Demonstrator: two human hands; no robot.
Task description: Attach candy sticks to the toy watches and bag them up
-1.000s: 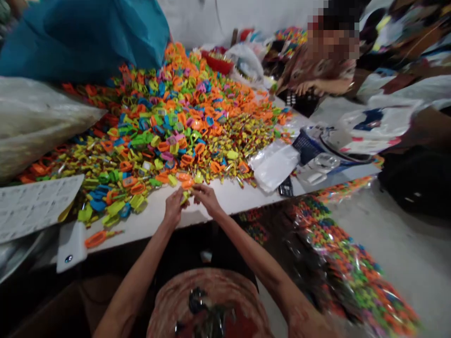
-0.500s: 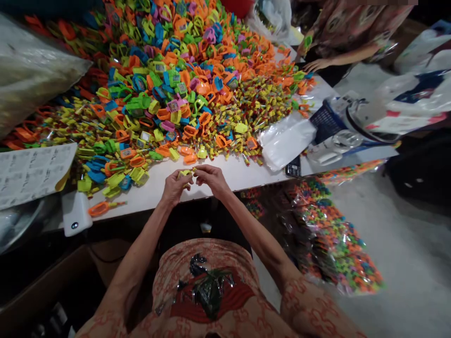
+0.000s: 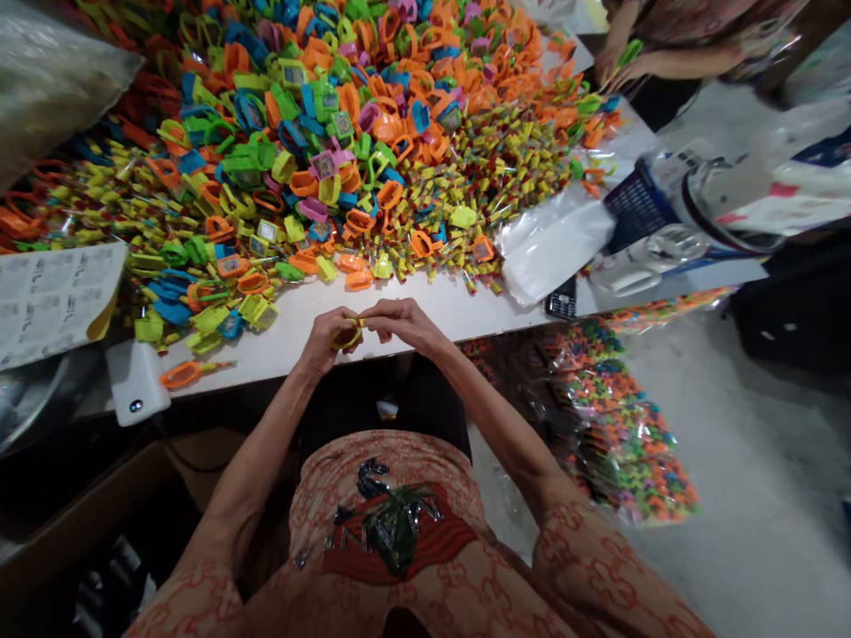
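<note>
In my left hand (image 3: 326,342) is a yellow toy watch (image 3: 345,338), its band forming a loop below my fingers. My right hand (image 3: 405,324) meets it from the right, fingertips pinched on a small yellow piece (image 3: 363,323) at the watch's edge; its exact shape is hidden. Both hands are just over the front edge of the white table (image 3: 302,317). Beyond them rises a heap of toy watches (image 3: 325,168) in orange, green, blue, yellow and purple. Small yellow tubes with red ends (image 3: 505,168) lie spread along the heap's front.
An orange watch with a tube attached (image 3: 179,375) lies by a white power bank (image 3: 137,383). Printed sheets (image 3: 57,297) are at left. Clear plastic bags (image 3: 555,248), a phone (image 3: 562,299) and a blue basket (image 3: 635,206) stand right. Another person's hands (image 3: 621,66) work at back right.
The watch in my left hand has turned so its loop shows, and my right fingers have closed in at its edge. The view has shifted; the other person's hands have come together.
</note>
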